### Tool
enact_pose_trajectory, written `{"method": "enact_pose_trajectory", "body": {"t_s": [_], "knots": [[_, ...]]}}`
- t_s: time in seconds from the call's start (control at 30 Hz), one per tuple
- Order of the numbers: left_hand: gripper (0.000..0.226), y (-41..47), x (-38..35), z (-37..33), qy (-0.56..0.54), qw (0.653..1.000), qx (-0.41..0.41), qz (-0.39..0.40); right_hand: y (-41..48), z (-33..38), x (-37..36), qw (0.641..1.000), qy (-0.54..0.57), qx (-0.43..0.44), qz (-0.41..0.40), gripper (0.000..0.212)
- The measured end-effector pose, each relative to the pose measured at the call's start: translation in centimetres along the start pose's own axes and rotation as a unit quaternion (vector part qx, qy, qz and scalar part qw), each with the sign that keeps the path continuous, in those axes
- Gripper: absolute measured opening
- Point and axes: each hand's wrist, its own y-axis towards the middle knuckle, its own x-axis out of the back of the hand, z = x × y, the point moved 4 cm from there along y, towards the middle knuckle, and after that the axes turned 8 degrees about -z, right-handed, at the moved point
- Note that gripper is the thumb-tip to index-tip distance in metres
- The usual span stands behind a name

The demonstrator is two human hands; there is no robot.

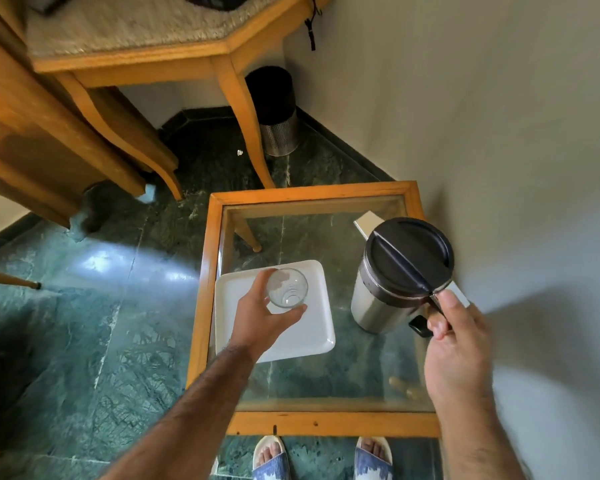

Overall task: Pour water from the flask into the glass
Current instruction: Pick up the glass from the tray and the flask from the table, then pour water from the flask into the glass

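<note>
I see the left hand (264, 320) reaching out over the white tray (312, 334). Its arm comes up from the bottom left, held straight. The fingers curl around the glass (287, 287), with the thumb on the near side, so this hand is gripping the glass. The glass stands mouth up and looks empty. It sits over the far part of the tray, but I cannot tell if it touches the tray or is lifted a little.

The tray lies near the left edge of the small glass-topped table (201, 306).

The flask (395, 271) is steel with a dark lid. It stands upright near the right edge of the table, well apart from the glass. The right hand (454, 344) comes in from the bottom right. Its thumb and fingers pinch the dark handle of the flask at the near side.
</note>
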Motion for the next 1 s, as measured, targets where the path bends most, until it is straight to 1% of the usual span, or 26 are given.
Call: {"method": "enact_pose_trajectory", "body": {"t_s": [0.07, 0.2, 0.33, 0.47, 0.53, 0.73, 0.83, 0.93, 1.0], "knots": [[0.07, -0.5, 0.9, -2.0, -0.006, 1.0, -0.015, 0.005, -0.3, 2.0, -0.5, 1.0, -0.011, 0.003, 0.001, 0.029], [0.067, -2.2, 3.2, -6.5, -0.022, 0.999, -0.041, 0.003, -1.4, 7.3, -2.9, 0.999, -0.034, 0.016, 0.027, 0.041], [0.07, -4.7, 6.6, -12.3, -0.05, 0.997, -0.064, -0.006, -3.2, 14.5, -5.7, 0.994, -0.041, 0.061, 0.079, 0.043], [0.07, -7.0, 9.7, -17.0, -0.069, 0.994, -0.089, -0.007, -6.0, 20.0, -7.9, 0.99, -0.031, 0.09, 0.104, 0.045], [0.068, -8.0, 11.2, -19.2, -0.073, 0.992, -0.102, -0.014, -7.1, 22.3, -9.0, 0.988, -0.026, 0.107, 0.109, 0.044], [0.06, -10.8, 15.6, -24.7, -0.08, 0.987, -0.128, -0.055, -9.4, 28.3, -10.7, 0.986, -0.046, 0.138, 0.088, 0.052], [0.059, -11.8, 17.3, -26.7, -0.086, 0.986, -0.129, -0.054, -10.5, 31.2, -11.6, 0.982, -0.056, 0.154, 0.09, 0.056], [0.066, -12.5, 18.4, -28.5, -0.081, 0.987, -0.13, -0.041, -11.5, 33.9, -12.5, 0.971, -0.083, 0.202, 0.098, 0.059], [0.072, -13.1, 19.2, -29.5, -0.082, 0.988, -0.128, -0.034, -12.4, 35.7, -13.4, 0.959, -0.12, 0.236, 0.1, 0.059]]}}
